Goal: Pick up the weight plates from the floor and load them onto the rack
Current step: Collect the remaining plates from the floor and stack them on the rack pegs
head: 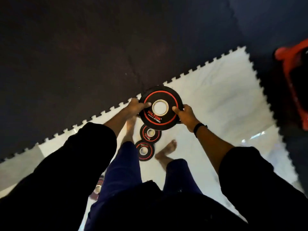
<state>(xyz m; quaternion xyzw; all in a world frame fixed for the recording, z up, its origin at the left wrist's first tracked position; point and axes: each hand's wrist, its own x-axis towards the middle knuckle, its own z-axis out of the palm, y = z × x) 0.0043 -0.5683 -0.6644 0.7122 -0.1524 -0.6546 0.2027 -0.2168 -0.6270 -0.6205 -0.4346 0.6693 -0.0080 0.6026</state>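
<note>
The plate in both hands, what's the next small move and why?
Probably carry the plate toward the red frame at upper right, likely the rack. Left hand and right hand already grip its opposite edges and it is off the floor. Two smaller plates lie between the feet, so step around them.

1. The held weight plate (160,107) is black with a red ring, red lettering and a metal-lined centre hole. It is above the floor, its face turned up to the camera.
2. A second plate (150,134), same design, lies flat on the white floor below it.
3. A third plate (144,150) lies flat just beside the second, nearer to the person.
</note>
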